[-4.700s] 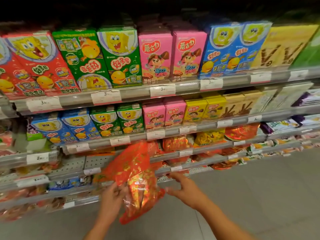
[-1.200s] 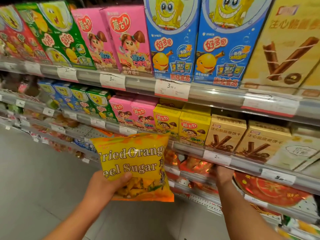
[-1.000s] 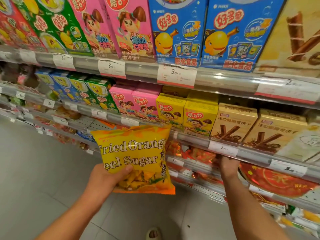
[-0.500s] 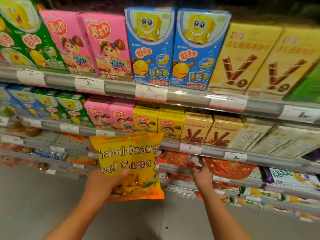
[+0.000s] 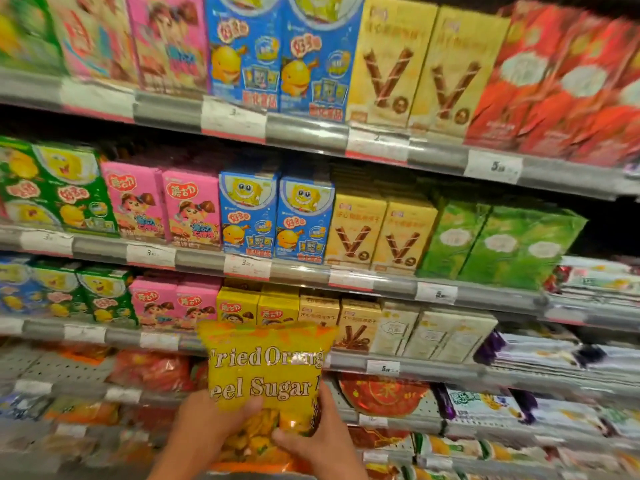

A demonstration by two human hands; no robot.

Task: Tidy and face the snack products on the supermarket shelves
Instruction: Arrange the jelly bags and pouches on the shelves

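A yellow bag of fried orange peel sugar (image 5: pixel 266 372) is upright in front of the shelves, label toward me. My left hand (image 5: pixel 207 427) grips its lower left side, thumb across the front. My right hand (image 5: pixel 318 441) grips the lower right edge, thumb on the front and fingers behind. The bag covers part of the yellow boxes (image 5: pixel 258 306) and the shelf rail behind it.
Rows of snack boxes fill the upper shelves: pink (image 5: pixel 162 209), blue (image 5: pixel 277 220), yellow stick-biscuit (image 5: pixel 381 230), green (image 5: pixel 502 240). Red foil bags (image 5: pixel 381 396) and other packets lie on the lower wire shelves (image 5: pixel 55 368). Price-tag rails (image 5: pixel 249 268) front each shelf.
My right hand left the red bags on the lower shelf and took hold of the yellow bag's right side. My view tilted up and shifted right.
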